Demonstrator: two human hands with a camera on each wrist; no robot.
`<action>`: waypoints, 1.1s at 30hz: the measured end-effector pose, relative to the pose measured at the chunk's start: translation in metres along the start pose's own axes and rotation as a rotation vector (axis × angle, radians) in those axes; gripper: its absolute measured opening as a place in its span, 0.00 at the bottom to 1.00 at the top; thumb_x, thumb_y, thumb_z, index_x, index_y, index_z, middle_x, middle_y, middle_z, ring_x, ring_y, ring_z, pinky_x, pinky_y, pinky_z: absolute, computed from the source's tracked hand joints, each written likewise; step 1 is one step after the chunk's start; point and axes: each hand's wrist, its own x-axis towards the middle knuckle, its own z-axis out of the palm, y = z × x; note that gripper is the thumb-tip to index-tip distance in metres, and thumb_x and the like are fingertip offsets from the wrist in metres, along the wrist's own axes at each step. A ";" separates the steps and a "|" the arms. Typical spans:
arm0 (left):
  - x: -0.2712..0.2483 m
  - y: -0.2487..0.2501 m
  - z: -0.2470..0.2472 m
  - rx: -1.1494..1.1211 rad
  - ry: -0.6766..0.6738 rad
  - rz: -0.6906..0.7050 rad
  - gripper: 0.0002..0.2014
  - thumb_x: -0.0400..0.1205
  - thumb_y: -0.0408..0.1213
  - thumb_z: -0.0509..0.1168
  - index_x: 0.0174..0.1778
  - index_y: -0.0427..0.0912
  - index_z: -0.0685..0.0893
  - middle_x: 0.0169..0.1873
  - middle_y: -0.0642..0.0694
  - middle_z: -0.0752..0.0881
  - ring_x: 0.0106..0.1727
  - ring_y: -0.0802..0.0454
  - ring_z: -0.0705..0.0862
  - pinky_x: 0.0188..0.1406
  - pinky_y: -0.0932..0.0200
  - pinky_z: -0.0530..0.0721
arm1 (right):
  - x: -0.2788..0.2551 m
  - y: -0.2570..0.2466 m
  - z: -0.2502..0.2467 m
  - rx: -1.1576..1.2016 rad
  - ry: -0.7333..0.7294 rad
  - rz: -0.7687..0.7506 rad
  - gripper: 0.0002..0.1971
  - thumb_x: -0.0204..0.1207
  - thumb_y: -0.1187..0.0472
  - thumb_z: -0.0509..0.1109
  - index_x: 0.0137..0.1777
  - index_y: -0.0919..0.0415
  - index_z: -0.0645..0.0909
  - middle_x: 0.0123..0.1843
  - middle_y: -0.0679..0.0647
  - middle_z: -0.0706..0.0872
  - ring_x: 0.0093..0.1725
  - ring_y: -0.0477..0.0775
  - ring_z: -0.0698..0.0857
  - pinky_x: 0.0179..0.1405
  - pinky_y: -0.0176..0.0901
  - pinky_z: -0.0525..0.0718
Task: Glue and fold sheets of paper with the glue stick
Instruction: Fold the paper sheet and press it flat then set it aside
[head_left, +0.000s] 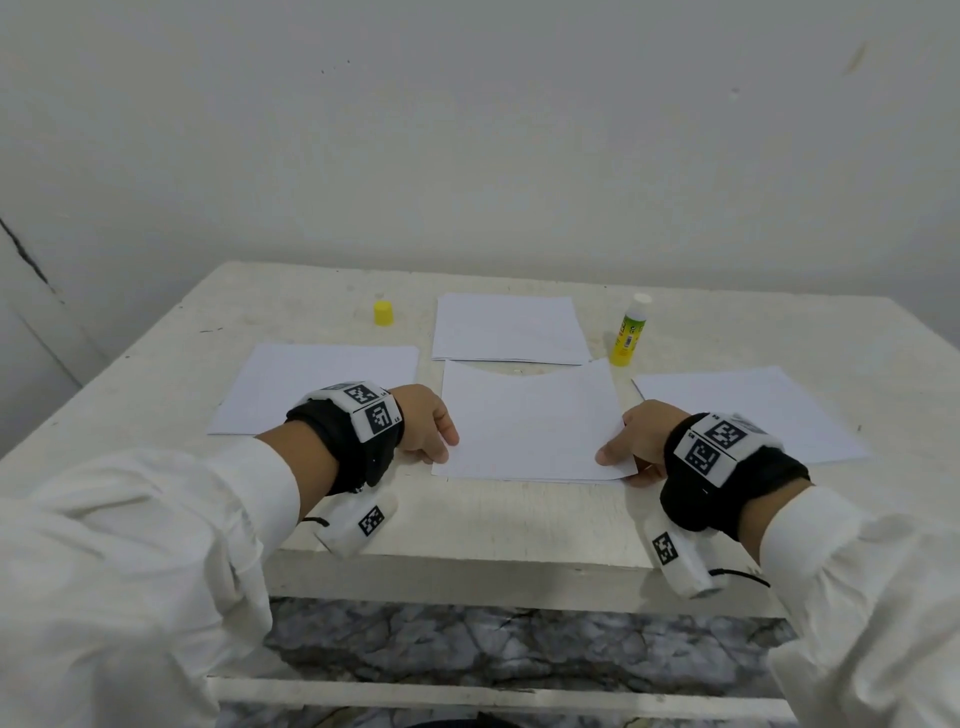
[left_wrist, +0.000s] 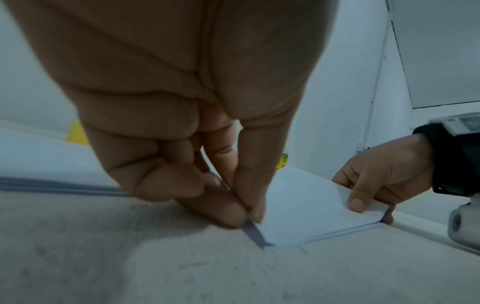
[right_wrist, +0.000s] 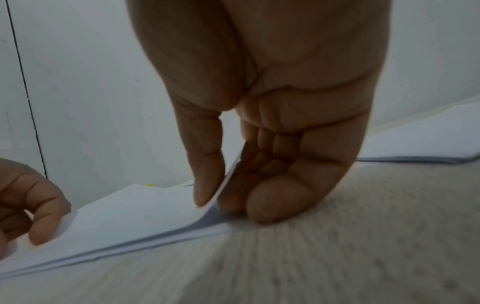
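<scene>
A white sheet of paper lies in front of me on the table, atop more sheets. My left hand pinches its near left edge between thumb and fingers; the left wrist view shows the pinch on the sheet. My right hand pinches the near right corner, thumb on top and fingers under, and the corner curls up in the right wrist view. The glue stick, yellow with its cap off, stands upright behind the sheet to the right. Its yellow cap sits at the back left.
A folded sheet lies at the back middle. More paper lies at the left and at the right. The white table ends at a near edge just under my wrists; a wall stands close behind.
</scene>
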 end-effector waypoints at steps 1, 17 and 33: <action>0.000 0.001 0.000 -0.002 0.005 -0.003 0.08 0.74 0.29 0.74 0.40 0.48 0.84 0.29 0.50 0.84 0.17 0.66 0.79 0.20 0.73 0.76 | 0.001 0.000 0.000 -0.007 0.001 -0.002 0.15 0.70 0.73 0.76 0.54 0.71 0.78 0.54 0.69 0.84 0.50 0.68 0.84 0.54 0.62 0.86; 0.002 0.007 0.000 0.024 0.003 -0.043 0.09 0.73 0.27 0.75 0.38 0.45 0.85 0.26 0.50 0.84 0.18 0.63 0.80 0.22 0.71 0.78 | -0.005 -0.008 -0.025 -0.459 -0.042 -0.093 0.15 0.72 0.59 0.77 0.55 0.67 0.85 0.37 0.54 0.85 0.32 0.49 0.78 0.14 0.28 0.69; 0.004 0.005 0.000 0.002 -0.001 -0.057 0.09 0.72 0.27 0.76 0.39 0.45 0.86 0.26 0.49 0.85 0.17 0.65 0.80 0.21 0.72 0.77 | -0.005 -0.003 -0.023 -0.485 -0.014 -0.130 0.08 0.72 0.61 0.77 0.40 0.63 0.80 0.29 0.51 0.80 0.21 0.46 0.71 0.19 0.32 0.67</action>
